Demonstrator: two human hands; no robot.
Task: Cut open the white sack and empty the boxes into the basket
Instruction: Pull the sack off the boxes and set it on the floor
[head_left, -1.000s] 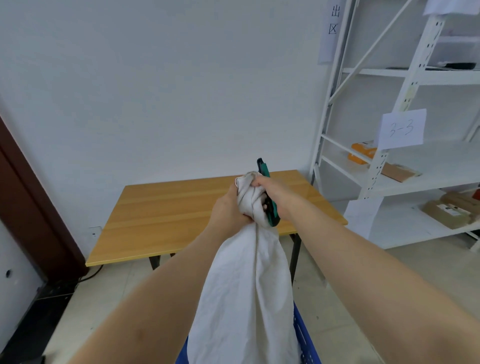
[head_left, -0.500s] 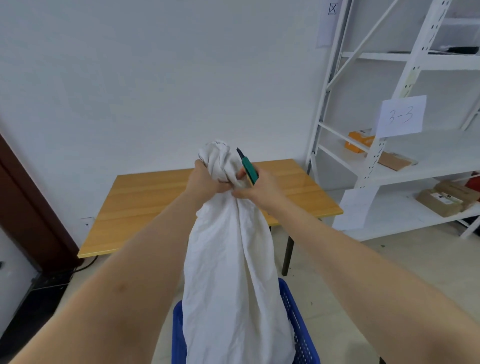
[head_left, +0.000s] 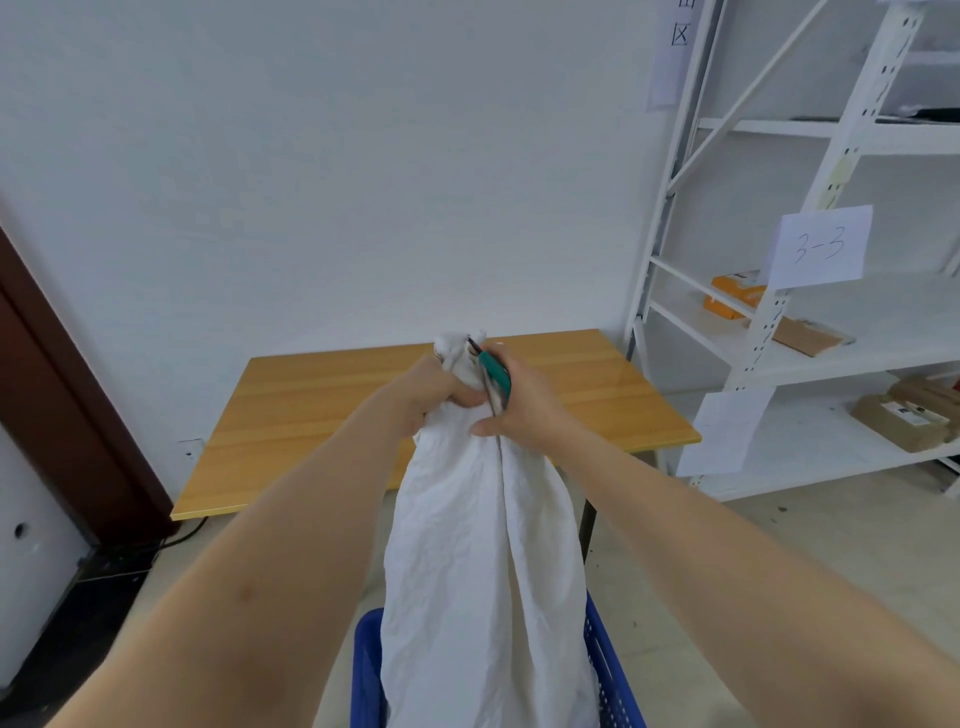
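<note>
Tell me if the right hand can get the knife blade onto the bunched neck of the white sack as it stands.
Probably yes. The right hand holds the green utility knife right beside the neck of the white sack, which the left hand grips just below the bunch. Nothing lies between, though the left hand's fingers sit close.

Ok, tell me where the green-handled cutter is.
Centre of the head view: the green-handled cutter is in the right hand, against the bunched neck of the white fabric sack.
</note>
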